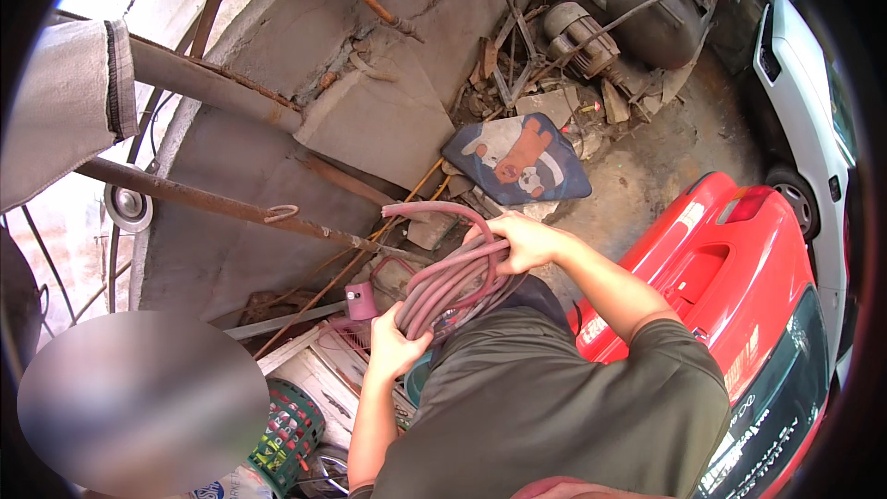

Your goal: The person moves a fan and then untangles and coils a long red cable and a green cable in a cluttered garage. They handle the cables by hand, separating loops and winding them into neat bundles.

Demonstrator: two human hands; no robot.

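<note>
A coiled reddish-pink hose is held up in front of my body, its several loops bunched together. My left hand grips the lower left end of the bundle, thumb over the loops. At the upper right end, my right hand is closed around the coil where one strand wraps across it. The hose's free end sticks out to the left above the bundle. My fingers are partly hidden behind the loops.
Left of me are rusty metal pipes, a pink container and a green basket. A patterned cushion lies ahead near a motor and a dark tank. A red car and a white car stand on the right.
</note>
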